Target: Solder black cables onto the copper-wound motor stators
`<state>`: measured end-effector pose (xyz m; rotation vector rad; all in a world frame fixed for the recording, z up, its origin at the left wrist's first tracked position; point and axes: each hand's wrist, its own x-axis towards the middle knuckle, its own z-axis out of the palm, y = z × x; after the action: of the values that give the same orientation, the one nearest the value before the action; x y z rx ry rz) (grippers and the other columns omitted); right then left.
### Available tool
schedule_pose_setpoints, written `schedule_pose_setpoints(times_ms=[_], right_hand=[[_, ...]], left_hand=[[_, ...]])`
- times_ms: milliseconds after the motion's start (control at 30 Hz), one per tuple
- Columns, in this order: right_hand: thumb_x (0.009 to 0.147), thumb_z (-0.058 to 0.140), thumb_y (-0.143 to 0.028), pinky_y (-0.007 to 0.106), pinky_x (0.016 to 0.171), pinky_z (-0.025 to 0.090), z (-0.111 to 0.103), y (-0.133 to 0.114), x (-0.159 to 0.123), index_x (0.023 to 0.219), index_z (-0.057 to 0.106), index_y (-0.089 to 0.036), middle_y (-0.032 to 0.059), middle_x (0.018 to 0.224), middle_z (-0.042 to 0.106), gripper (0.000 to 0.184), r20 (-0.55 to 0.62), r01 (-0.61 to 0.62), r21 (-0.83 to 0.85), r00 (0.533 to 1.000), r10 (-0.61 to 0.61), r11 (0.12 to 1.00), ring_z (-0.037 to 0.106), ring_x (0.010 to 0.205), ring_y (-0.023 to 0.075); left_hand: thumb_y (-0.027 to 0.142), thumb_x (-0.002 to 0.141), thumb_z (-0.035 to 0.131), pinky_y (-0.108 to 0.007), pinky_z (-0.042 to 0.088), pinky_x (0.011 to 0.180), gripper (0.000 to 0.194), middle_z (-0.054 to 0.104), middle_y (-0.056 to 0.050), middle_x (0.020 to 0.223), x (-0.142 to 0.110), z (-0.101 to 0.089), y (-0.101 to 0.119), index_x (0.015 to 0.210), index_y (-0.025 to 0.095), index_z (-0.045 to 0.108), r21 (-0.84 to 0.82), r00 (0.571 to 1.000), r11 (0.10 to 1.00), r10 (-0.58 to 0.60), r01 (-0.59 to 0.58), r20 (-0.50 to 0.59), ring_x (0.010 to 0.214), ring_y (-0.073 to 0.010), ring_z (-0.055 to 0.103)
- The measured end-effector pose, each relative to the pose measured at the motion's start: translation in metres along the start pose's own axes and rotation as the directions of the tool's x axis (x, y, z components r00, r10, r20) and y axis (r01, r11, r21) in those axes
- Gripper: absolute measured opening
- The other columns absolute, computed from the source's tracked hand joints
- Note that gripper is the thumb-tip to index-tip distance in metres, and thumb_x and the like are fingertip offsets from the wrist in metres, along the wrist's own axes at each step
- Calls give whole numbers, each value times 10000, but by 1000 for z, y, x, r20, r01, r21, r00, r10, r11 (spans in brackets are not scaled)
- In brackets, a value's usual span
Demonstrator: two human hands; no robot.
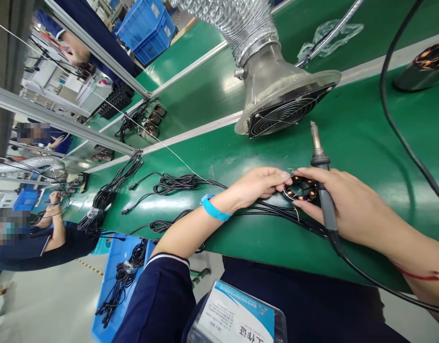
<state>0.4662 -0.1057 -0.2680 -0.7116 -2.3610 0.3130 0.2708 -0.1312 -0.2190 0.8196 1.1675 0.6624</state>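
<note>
A small round stator ring with copper coils (301, 188) lies on the green bench top (365, 138). My left hand (259, 185) pinches its left edge, fingers pressed together, where thin wires meet it. My right hand (343, 205) is wrapped round the grey handle of a soldering iron (321, 181). The iron's metal tip points away from me, past the ring, and the hand's fingertips also rest on the ring's right side. A black cord runs from the iron back over the bench edge.
A fume extractor hood with a wire grille (284, 100) on a silver duct stands just behind the ring. Bundles of black cables (169, 183) lie left. A shiny part with coils (424, 66) sits far right. Another person (44, 233) sits left, beside a blue crate (115, 281).
</note>
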Motion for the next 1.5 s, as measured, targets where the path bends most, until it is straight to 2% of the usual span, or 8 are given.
schedule_pose_setpoints(times_ms=[133, 300, 767, 867, 1033, 1167, 1400, 1500], right_hand=[[913, 486, -473, 324, 788, 440, -2, 4, -4, 1289, 413, -139, 64, 1102, 581, 508, -21, -101, -67, 995, 100, 993, 552, 905, 187], [921, 412, -561, 341, 780, 466, -2, 7, -2, 1286, 414, -130, 63, 1103, 591, 565, -48, -150, -54, 988, 148, 987, 578, 942, 208], [910, 350, -640, 368, 741, 480, 0, 7, -2, 1278, 438, -160, 68, 1086, 598, 611, -91, -159, -20, 983, 157, 987, 578, 915, 213], [909, 375, -622, 363, 737, 475, 0, 7, -2, 1269, 445, -159, 73, 1079, 597, 591, -93, -147, -18, 985, 145, 989, 575, 905, 211], [928, 358, -598, 341, 730, 471, -1, 9, 0, 1248, 464, -159, 55, 1055, 600, 554, -63, -45, -10, 997, 44, 999, 569, 867, 186], [934, 358, -579, 320, 720, 471, -6, 15, 2, 1230, 482, -171, 40, 1048, 603, 519, -39, 5, 14, 999, -5, 1000, 575, 853, 162], [888, 487, -575, 316, 896, 461, -17, 27, -3, 1358, 390, -205, 42, 1193, 578, 606, -100, -140, 173, 982, 159, 975, 562, 1112, 175], [902, 514, -514, 278, 864, 470, -23, 18, -5, 1323, 437, -221, 28, 1131, 608, 519, -149, -189, 185, 965, 218, 964, 576, 1087, 149]], left_hand=[[431, 860, 530, -191, 239, 510, 317, 408, 46, 657, -11, 12, -1, 836, 116, 498, 298, 969, 946, 180, -124, -169, 534, -20, 320], [397, 824, 595, -224, 324, 621, 271, 491, 21, 739, -28, 19, -5, 845, 154, 479, 737, 980, 650, 180, -186, 88, 667, -74, 420], [326, 914, 452, -256, 372, 733, 187, 539, -35, 915, -32, 18, -1, 887, 148, 503, 869, 931, 398, 325, -293, 165, 826, -116, 469], [272, 939, 388, -265, 392, 830, 231, 561, -63, 937, -28, 9, 2, 914, 121, 561, 812, 910, 470, 379, -347, 170, 888, -120, 491], [352, 899, 483, -190, 321, 562, 281, 530, -21, 778, -7, 0, -1, 858, 84, 553, 266, 972, 940, 179, -215, 153, 590, -29, 409], [444, 877, 497, -202, 209, 499, 362, 464, 6, 748, -1, 0, -5, 908, 86, 541, 194, 986, 975, 78, -106, 149, 524, -16, 294], [251, 869, 482, -272, 325, 665, 178, 521, -70, 1075, -21, 12, -4, 1000, 150, 547, 922, 946, 218, 12, -319, 325, 862, -147, 485], [231, 849, 458, -267, 344, 673, 120, 535, -55, 992, -24, 14, -1, 908, 144, 517, 887, 934, 295, 85, -355, 346, 838, -132, 476]])
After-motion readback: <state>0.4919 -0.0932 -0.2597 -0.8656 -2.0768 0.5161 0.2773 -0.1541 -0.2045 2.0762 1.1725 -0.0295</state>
